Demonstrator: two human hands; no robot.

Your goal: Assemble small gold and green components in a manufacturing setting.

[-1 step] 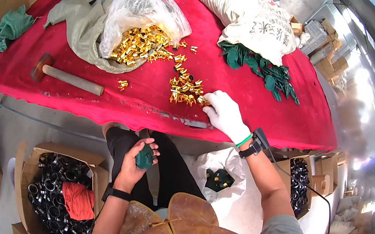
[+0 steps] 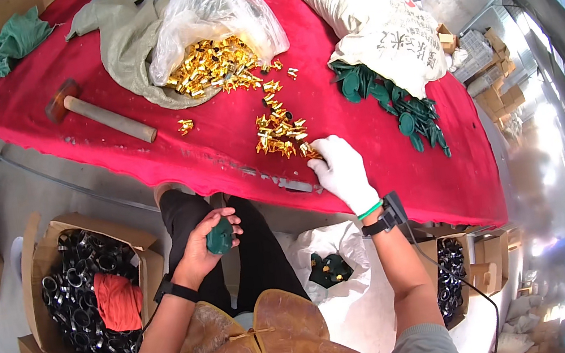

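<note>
My left hand [image 2: 202, 250], bare, is closed round a dark green round piece [image 2: 219, 237] above my lap. My right hand [image 2: 342, 171], in a white glove, is at the table's front side, thumb and fingers pinched on a small gold metal piece [image 2: 311, 151]. That piece lies at the near end of a loose heap of gold metal pieces [image 2: 280, 133]; the fingertips partly hide it. More gold pieces [image 2: 211, 66] spill from a clear plastic bag [image 2: 217, 7] farther back. Flat dark green discs [image 2: 388, 98] spill from a white woven sack [image 2: 375, 16] on the right.
A mallet [image 2: 105, 117] lies on the red tablecloth [image 2: 218, 138] at left. On the floor, a carton [image 2: 38, 279] holds black rings and a red cloth [image 2: 119, 302]. Below the table edge, a white bag [image 2: 350, 239] contains green pieces. A cable [image 2: 471, 287] trails from my right wrist.
My right hand has shifted very slightly to the right, and the gold piece at its fingertips with it. The left hand still holds the green piece.
</note>
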